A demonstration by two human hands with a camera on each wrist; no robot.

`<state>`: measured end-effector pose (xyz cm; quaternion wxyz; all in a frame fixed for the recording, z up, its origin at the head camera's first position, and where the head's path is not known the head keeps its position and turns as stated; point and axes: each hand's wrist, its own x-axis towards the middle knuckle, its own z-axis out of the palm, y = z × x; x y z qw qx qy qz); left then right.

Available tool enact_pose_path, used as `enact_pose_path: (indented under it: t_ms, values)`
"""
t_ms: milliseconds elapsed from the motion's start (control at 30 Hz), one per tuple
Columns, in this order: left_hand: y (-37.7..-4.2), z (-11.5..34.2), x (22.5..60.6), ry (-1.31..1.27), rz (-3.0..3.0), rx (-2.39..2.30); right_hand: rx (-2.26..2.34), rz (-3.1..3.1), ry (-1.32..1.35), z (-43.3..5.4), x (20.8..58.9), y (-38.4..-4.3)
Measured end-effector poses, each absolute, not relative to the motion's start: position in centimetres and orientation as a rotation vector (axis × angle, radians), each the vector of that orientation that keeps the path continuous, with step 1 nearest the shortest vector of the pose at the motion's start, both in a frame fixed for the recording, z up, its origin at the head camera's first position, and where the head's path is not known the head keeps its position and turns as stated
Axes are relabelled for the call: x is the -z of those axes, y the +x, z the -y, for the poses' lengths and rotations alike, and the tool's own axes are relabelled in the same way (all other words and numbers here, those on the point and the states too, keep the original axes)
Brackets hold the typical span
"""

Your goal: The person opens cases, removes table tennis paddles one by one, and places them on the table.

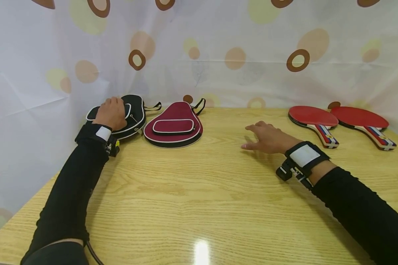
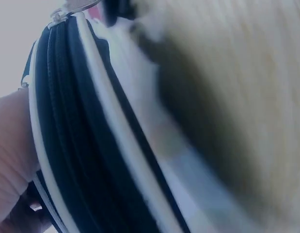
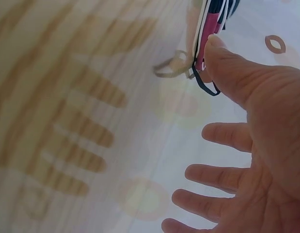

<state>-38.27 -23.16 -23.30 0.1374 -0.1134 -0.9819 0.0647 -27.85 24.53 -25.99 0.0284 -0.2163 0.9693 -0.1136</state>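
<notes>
My left hand (image 1: 111, 113) grips the black paddle case (image 1: 136, 109) at the far left, covering part of its front pocket. This case has white piping and a wrist loop; its zipped side (image 2: 86, 116) fills much of the left wrist view, with the palm against its front. Right beside it lies a maroon paddle case (image 1: 174, 126) with its own zipped pocket and dark strap. Over the middle right of the table, my right hand (image 1: 266, 138) hovers with fingers spread and nothing in it. Its palm (image 3: 280, 141) and separated fingers show in the right wrist view.
Two red table tennis paddles (image 1: 313, 116) lie side by side at the right, handles towards me. All of this is on a light wooden table (image 1: 185, 191). A patterned sheet (image 1: 199, 40) hangs along the table's back and left side.
</notes>
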Motion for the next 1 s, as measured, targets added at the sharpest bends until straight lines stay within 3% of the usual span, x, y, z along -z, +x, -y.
enact_pose_path:
  t_ms: [400, 1000]
  values:
    - [-35.4, 17.5, 18.8, -0.528, 2.724, -0.043, 0.363, -2.994, -0.674, -25.1, 26.0, -27.7]
    - [-30.8, 2.5, 20.6, -1.046, 2.532, -0.05, 0.338, -3.074, -0.55, -26.2, 25.4, -27.8]
